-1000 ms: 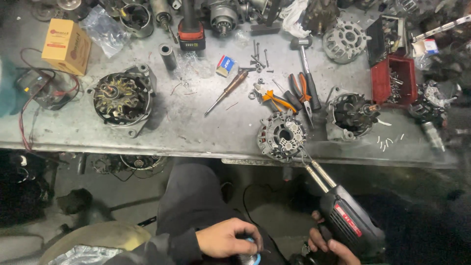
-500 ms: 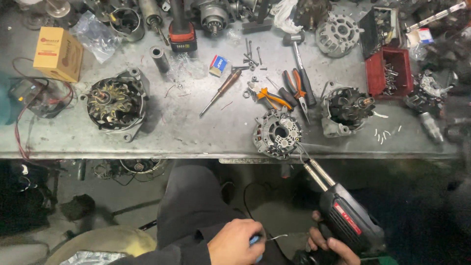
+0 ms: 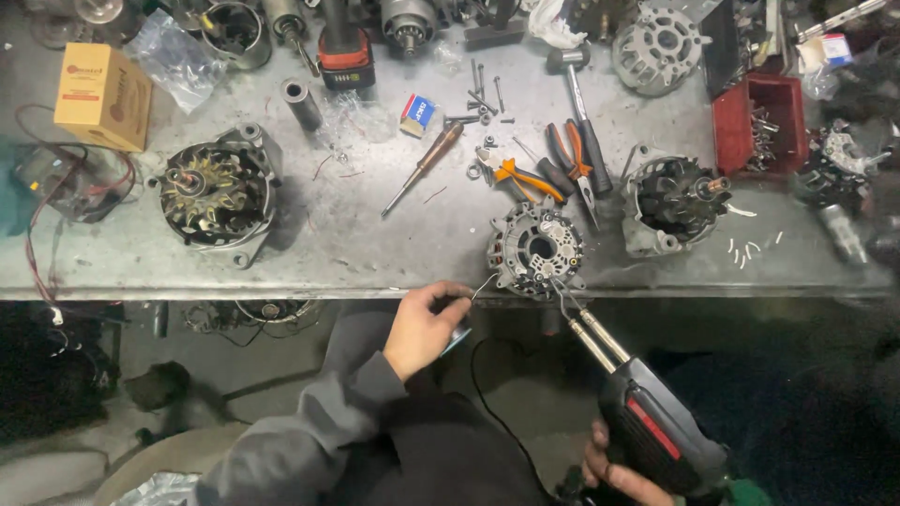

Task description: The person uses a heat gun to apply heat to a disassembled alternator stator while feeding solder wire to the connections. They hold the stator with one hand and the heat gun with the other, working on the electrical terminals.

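Note:
My right hand (image 3: 614,473) grips a black and red soldering gun (image 3: 656,431) at the bottom right; its two metal prongs reach up to the lower edge of a round alternator end plate (image 3: 536,248) lying at the bench's front edge. My left hand (image 3: 424,323) is raised just below the bench edge, pinching a thin solder wire (image 3: 483,286) whose tip points at the same plate. A small blue object shows under that hand's fingers.
On the grey metal bench (image 3: 375,244) lie an alternator body (image 3: 217,192) at left, another alternator (image 3: 673,201) at right, pliers (image 3: 572,159), a screwdriver (image 3: 424,169), a hammer (image 3: 577,94), loose bolts, a red parts bin (image 3: 759,117) and a cardboard box (image 3: 101,96).
My left hand has risen from my lap to the bench edge, bringing the solder wire toward the end plate. The soldering gun stays at the plate.

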